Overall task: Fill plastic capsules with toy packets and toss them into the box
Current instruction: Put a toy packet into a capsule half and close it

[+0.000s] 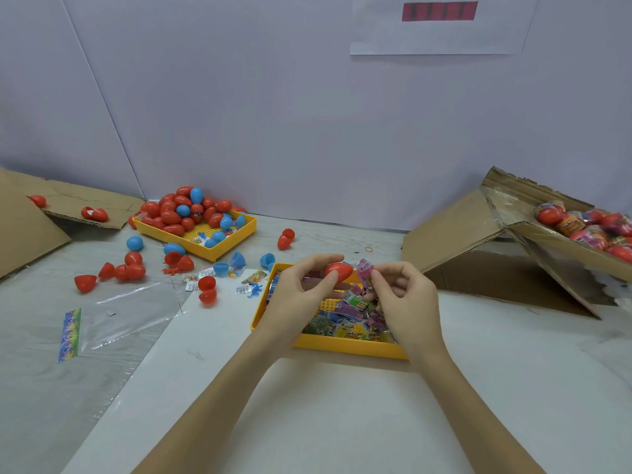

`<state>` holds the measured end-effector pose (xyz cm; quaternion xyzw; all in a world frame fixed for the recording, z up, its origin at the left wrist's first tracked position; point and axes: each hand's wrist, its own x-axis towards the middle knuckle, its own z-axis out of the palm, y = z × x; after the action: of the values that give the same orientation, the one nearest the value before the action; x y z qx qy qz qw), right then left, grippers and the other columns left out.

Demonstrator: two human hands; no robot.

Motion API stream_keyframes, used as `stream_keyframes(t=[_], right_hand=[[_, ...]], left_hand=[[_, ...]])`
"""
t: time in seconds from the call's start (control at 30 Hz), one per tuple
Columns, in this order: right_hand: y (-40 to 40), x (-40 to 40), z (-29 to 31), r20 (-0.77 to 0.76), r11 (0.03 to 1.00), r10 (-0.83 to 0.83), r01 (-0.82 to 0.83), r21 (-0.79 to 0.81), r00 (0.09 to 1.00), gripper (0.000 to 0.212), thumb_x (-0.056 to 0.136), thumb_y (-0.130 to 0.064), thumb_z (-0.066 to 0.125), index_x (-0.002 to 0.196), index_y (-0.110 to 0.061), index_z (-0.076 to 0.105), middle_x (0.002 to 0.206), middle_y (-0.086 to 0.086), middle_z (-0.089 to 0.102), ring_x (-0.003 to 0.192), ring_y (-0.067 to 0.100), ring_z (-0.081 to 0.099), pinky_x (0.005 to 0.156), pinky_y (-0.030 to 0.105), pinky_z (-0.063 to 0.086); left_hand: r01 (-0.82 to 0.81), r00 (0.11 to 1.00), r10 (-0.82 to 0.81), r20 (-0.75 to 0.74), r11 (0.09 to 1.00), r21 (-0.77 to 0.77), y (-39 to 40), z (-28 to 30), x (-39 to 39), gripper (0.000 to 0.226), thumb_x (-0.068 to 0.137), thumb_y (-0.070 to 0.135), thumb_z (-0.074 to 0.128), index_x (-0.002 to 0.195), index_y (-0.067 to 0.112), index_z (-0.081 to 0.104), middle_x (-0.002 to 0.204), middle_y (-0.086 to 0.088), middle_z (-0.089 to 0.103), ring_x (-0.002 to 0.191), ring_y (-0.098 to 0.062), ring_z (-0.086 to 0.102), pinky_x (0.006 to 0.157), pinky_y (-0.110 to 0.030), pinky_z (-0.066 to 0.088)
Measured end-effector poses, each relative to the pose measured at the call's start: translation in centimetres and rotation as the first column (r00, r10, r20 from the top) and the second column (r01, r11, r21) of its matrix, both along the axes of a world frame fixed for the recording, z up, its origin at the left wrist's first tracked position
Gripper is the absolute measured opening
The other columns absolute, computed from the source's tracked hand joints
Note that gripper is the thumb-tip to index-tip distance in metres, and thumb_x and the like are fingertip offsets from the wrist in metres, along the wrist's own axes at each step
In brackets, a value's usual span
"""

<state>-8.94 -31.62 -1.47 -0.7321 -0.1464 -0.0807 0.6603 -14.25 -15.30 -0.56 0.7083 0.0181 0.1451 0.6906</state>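
My left hand (301, 290) holds a red capsule half (340, 270) between thumb and fingers, over the near yellow tray (345, 347). My right hand (405, 295) pinches a pink toy packet (364, 271) right beside the capsule's open side. The tray below holds several colourful toy packets (349, 319). A cardboard box (561, 234) at the right holds several filled, wrapped capsules (591, 225).
A second yellow tray (205, 249) at the back left is heaped with red and blue capsules. Loose capsule halves (131, 265), small toys and a clear plastic bag (126, 316) lie over the left table. Flattened cardboard (30, 217) sits far left. A wall stands behind.
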Motion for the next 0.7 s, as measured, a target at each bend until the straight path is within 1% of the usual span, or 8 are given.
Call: stream_keyframes(t=[0.1,0.17,0.23,0.4,0.47,0.53,0.6,0.7], right_hand=[[-0.27,0.14,0.02,-0.024,0.999,-0.012,0.013,0.03,1.0,0.002,0.096,-0.011,0.07,0.098,-0.012,0.071,0.083,0.006,0.075,0.067,0.014,0.073,0.059,0.018,0.054],[-0.28,0.07,0.07,-0.024,0.999,-0.002,0.002,0.033,1.0,0.001,0.096,-0.012,0.071,0.097,-0.013,0.071,0.08,0.003,0.076,0.064,0.015,0.072,0.057,0.018,0.053],[-0.22,-0.07,0.13,-0.011,1.0,0.025,-0.025,0.004,1.0,0.001,0.096,-0.015,0.07,0.096,-0.015,0.071,0.078,0.0,0.076,0.06,0.014,0.071,0.056,0.019,0.053],[-0.12,-0.47,0.26,0.014,0.994,0.084,-0.082,-0.076,0.996,0.004,0.1,-0.017,0.065,0.096,-0.018,0.067,0.075,-0.003,0.077,0.056,0.016,0.07,0.061,0.028,0.061],[-0.12,-0.49,0.26,0.01,0.993,0.074,-0.072,-0.098,0.997,0.006,0.102,-0.017,0.063,0.096,-0.017,0.065,0.074,-0.004,0.077,0.056,0.015,0.07,0.058,0.026,0.06],[-0.08,-0.45,0.22,-0.002,0.992,0.051,-0.05,-0.111,0.999,0.007,0.103,-0.018,0.061,0.097,-0.016,0.064,0.074,-0.005,0.077,0.056,0.016,0.07,0.057,0.026,0.059],[-0.06,-0.38,0.12,-0.008,0.992,0.019,-0.02,-0.123,1.0,0.007,0.103,-0.019,0.06,0.099,-0.015,0.063,0.073,-0.005,0.077,0.056,0.015,0.07,0.057,0.029,0.06],[-0.02,-0.31,-0.07,0.002,0.99,-0.023,0.023,-0.142,1.0,0.008,0.103,-0.019,0.06,0.099,-0.013,0.063,0.07,-0.007,0.076,0.057,0.012,0.072,0.056,0.023,0.057]], left_hand=[[0.004,1.0,-0.005,0.016,0.998,0.06,-0.03,-0.01,-0.07,0.026,0.099,0.019,0.066,0.124,0.024,0.069,0.108,0.004,0.076,0.095,-0.014,0.075,0.081,-0.026,0.061],[0.013,1.0,-0.014,0.017,0.995,0.096,-0.12,0.01,-0.18,0.025,0.098,0.021,0.067,0.122,0.027,0.07,0.106,0.007,0.076,0.095,-0.013,0.074,0.08,-0.023,0.06],[0.013,1.0,-0.014,0.013,0.994,0.105,-0.13,0.04,-0.24,0.024,0.098,0.021,0.068,0.12,0.029,0.071,0.106,0.009,0.076,0.097,-0.011,0.074,0.08,-0.023,0.059],[0.004,1.0,-0.005,0.004,0.993,0.119,-0.11,0.04,-0.18,0.022,0.098,0.022,0.067,0.113,0.037,0.07,0.108,0.012,0.075,0.099,-0.007,0.073,0.074,-0.019,0.058],[-0.013,1.0,0.013,-0.002,0.995,0.099,-0.13,0.0,-0.12,0.021,0.098,0.021,0.067,0.113,0.036,0.069,0.104,0.013,0.075,0.093,-0.008,0.074,0.072,-0.018,0.058],[-0.029,1.0,0.03,-0.007,0.997,0.071,-0.09,-0.02,-0.05,0.019,0.099,0.022,0.065,0.115,0.031,0.07,0.099,0.015,0.075,0.089,-0.011,0.075,0.072,-0.018,0.058],[-0.04,0.999,0.041,-0.006,0.997,0.061,-0.07,0.05,-0.07,0.019,0.1,0.025,0.063,0.117,0.027,0.07,0.099,0.017,0.074,0.089,-0.013,0.074,0.072,-0.021,0.058],[-0.027,1.0,0.026,0.006,0.997,0.066,-0.15,0.26,-0.25,0.021,0.1,0.028,0.062,0.119,0.024,0.07,0.101,0.011,0.074,0.091,-0.014,0.073,0.072,-0.022,0.058]])
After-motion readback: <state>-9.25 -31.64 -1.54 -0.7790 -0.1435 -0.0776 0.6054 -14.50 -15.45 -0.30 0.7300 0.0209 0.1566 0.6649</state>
